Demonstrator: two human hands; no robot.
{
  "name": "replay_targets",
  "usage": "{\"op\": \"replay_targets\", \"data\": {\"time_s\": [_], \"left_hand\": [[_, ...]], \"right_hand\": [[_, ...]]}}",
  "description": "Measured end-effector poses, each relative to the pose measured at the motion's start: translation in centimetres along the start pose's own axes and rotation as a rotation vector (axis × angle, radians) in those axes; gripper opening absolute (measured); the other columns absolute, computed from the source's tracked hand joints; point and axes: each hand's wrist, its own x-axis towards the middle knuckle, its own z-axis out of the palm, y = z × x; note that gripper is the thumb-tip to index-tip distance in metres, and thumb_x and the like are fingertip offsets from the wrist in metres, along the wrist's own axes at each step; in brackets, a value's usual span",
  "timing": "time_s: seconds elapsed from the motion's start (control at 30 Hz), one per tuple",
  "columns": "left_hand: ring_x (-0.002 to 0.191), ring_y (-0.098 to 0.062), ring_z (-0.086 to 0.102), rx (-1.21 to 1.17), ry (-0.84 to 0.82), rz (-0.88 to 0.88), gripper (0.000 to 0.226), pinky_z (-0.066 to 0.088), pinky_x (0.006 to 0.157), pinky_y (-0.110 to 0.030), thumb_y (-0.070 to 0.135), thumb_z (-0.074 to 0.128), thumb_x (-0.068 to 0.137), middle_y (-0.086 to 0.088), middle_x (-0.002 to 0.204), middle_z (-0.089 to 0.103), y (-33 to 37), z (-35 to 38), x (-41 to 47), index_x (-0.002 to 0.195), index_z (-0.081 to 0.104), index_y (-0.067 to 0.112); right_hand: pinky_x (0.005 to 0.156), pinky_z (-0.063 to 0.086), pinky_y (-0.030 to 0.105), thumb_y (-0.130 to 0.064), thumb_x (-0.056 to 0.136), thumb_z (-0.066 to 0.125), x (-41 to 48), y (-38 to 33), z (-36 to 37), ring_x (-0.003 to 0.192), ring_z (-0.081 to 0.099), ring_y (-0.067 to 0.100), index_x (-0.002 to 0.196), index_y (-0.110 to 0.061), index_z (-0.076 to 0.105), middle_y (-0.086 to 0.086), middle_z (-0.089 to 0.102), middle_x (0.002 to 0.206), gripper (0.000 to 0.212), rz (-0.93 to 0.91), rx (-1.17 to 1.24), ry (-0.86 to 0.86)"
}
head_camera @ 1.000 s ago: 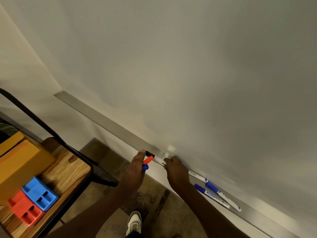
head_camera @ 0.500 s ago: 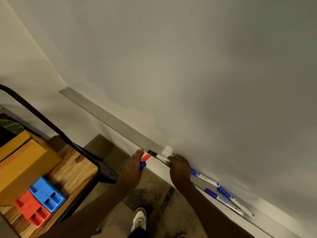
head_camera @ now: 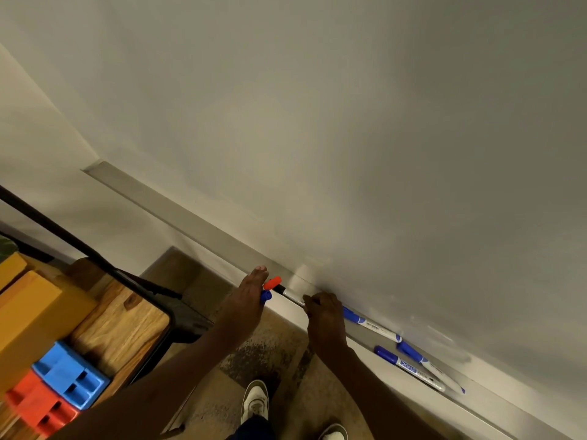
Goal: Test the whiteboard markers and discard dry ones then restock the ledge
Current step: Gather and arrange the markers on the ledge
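Your right hand (head_camera: pixel 324 315) has its fingers curled down over one end of a black marker (head_camera: pixel 291 293). It holds the white barrel along the front lip of the ledge (head_camera: pixel 190 220), with the black end pointing at your left hand (head_camera: pixel 244 301). That hand is closed round a red marker (head_camera: pixel 273 282) and a blue marker (head_camera: pixel 266 296). Only their caps show past its edge, and one finger stretches up to touch the ledge. My guess is you're gathering the markers into one fist, so the other hand stays free to uncap and test them on the whiteboard (head_camera: pixel 349 122). Three loose markers (head_camera: pixel 371 327) with blue caps and white barrels lie further right on the ledge, the nearest just beside your right hand. No marks show on the board, so testing looks not yet begun.
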Motion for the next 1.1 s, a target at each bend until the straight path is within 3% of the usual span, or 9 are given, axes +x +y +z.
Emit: {"op": "replay_targets", "data": {"time_s": [0.17,0.3,0.4,0.5,0.67,0.77,0.87,1.0,1.1], "left_hand": [[0.13,-0.035,0.044,0.045,0.007,0.031,0.057,0.032,0.105,-0.044,0.0,0.066,0.085,-0.018,0.144,0.042,-0.8,0.6,0.5,0.137,0.044,0.002],[0.134,-0.028,0.033,0.033,0.008,0.084,0.061,0.027,0.109,-0.046,-0.003,0.065,0.084,-0.017,0.146,0.037,-0.3,0.6,0.5,0.139,0.042,0.003],[0.134,-0.03,0.033,0.001,0.02,0.104,0.059,0.03,0.11,-0.052,0.001,0.063,0.087,-0.017,0.147,0.037,-0.1,0.4,0.4,0.14,0.04,0.004],[0.129,-0.035,0.044,-0.045,0.045,0.185,0.053,0.036,0.105,-0.05,0.031,0.05,0.096,-0.02,0.141,0.045,0.9,-0.1,-0.3,0.141,0.035,0.007],[0.115,-0.032,0.059,-0.172,0.08,0.201,0.061,0.053,0.092,-0.044,0.059,0.033,0.096,-0.021,0.135,0.052,2.4,0.2,-0.6,0.145,0.021,0.025],[0.102,-0.031,0.065,-0.198,0.084,0.174,0.072,0.056,0.086,-0.041,0.063,0.028,0.096,-0.022,0.123,0.059,2.9,0.0,-0.8,0.148,0.025,0.014],[0.091,-0.026,0.066,-0.192,0.115,0.204,0.075,0.053,0.083,-0.024,0.06,0.027,0.096,-0.022,0.113,0.062,3.5,-0.3,-1.1,0.145,0.031,0.003],[0.099,-0.018,0.062,-0.217,0.119,0.255,0.065,0.047,0.087,-0.016,0.056,0.032,0.097,-0.018,0.122,0.059,3.5,-0.7,-1.4,0.144,0.032,0.01],[0.119,-0.027,0.055,-0.137,0.153,0.22,0.063,0.044,0.1,-0.032,0.051,0.036,0.097,-0.021,0.135,0.051,2.5,-0.7,-1.5,0.142,0.036,0.006]], "right_hand": [[0.073,0.054,0.033,0.0,0.059,0.087,0.0,0.2,0.1,0.082,0.061,0.021,0.098,-0.013,0.074,0.001,0.067,0.086,0.043,0.014,0.032,-0.005],[0.076,0.054,0.033,-0.003,0.061,0.087,0.0,0.0,-0.2,0.087,0.061,0.022,0.1,-0.012,0.073,0.002,0.068,0.091,0.043,-0.01,0.047,0.022],[0.09,0.05,0.034,-0.003,0.072,0.079,0.0,-1.2,-0.9,0.114,0.052,0.024,0.111,-0.013,0.068,0.006,0.059,0.12,0.041,-0.012,0.136,0.016],[0.099,0.038,0.02,0.002,0.081,0.068,-0.2,-2.7,-1.3,0.128,0.036,0.013,0.126,-0.015,0.056,-0.001,0.035,0.139,0.05,-0.007,0.429,-0.066],[0.077,0.047,0.013,-0.002,0.082,0.068,-0.9,-4.7,-2.6,0.098,0.056,-0.002,0.112,-0.025,0.051,-0.015,0.054,0.109,0.042,-0.059,0.771,-0.139],[0.073,0.044,0.01,-0.005,0.086,0.065,-1.0,-5.3,-3.1,0.084,0.056,-0.01,0.106,-0.025,0.056,-0.019,0.058,0.094,0.03,0.007,0.793,-0.195],[0.072,0.045,0.01,-0.007,0.087,0.066,-1.1,-5.2,-3.3,0.079,0.057,-0.008,0.106,-0.018,0.061,-0.02,0.059,0.089,0.022,0.014,0.758,-0.192],[0.07,0.045,0.011,-0.019,0.089,0.065,-1.1,-4.9,-3.5,0.08,0.058,-0.005,0.102,-0.019,0.062,-0.018,0.059,0.088,0.013,-0.036,0.653,-0.124],[0.069,0.046,0.016,-0.017,0.091,0.062,-0.8,-4.0,-3.9,0.081,0.055,0.003,0.109,-0.014,0.063,-0.004,0.058,0.102,0.018,-0.023,0.413,0.051]]}}
